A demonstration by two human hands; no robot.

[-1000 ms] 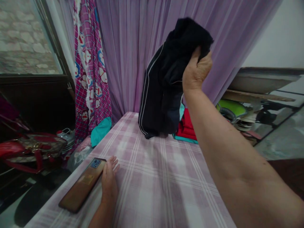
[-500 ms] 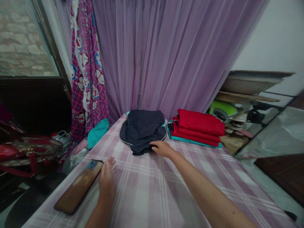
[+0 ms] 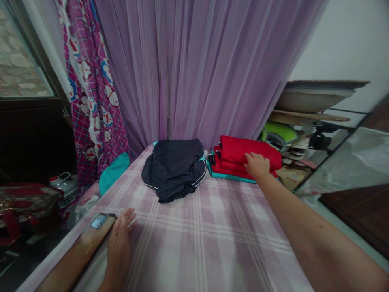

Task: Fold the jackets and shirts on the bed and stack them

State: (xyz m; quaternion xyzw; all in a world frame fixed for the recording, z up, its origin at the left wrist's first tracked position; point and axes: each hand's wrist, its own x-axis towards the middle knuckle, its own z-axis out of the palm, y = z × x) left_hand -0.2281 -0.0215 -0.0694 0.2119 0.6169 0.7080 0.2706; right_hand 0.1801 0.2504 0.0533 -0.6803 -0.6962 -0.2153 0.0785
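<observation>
My left hand (image 3: 120, 233) rests on the bedding, fingers stretched out, along the right edge of a brown-backed phone (image 3: 80, 253) lying camera side up. Over at the right, my right hand (image 3: 257, 164) touches the front of a stack of folded red clothes (image 3: 240, 148). Its fingers lie against the red cloth and hold nothing that I can see. Teal cloth (image 3: 223, 176) shows beneath the red layers. Left of this stack lies a loosely bundled dark navy garment (image 3: 174, 168) with white piping and teal patches; neither hand touches it.
A plaid sheet (image 3: 182, 243) covers the bed. Purple curtains (image 3: 194, 73) hang behind. A teal cloth (image 3: 114, 172) drapes at the left edge, near a red-trimmed bag (image 3: 27, 200). A cluttered rack (image 3: 313, 115) stands at the right.
My right hand has left the dark garment and moved right to the red stack. My left hand stays beside the phone. The view has shifted slightly to the right.
</observation>
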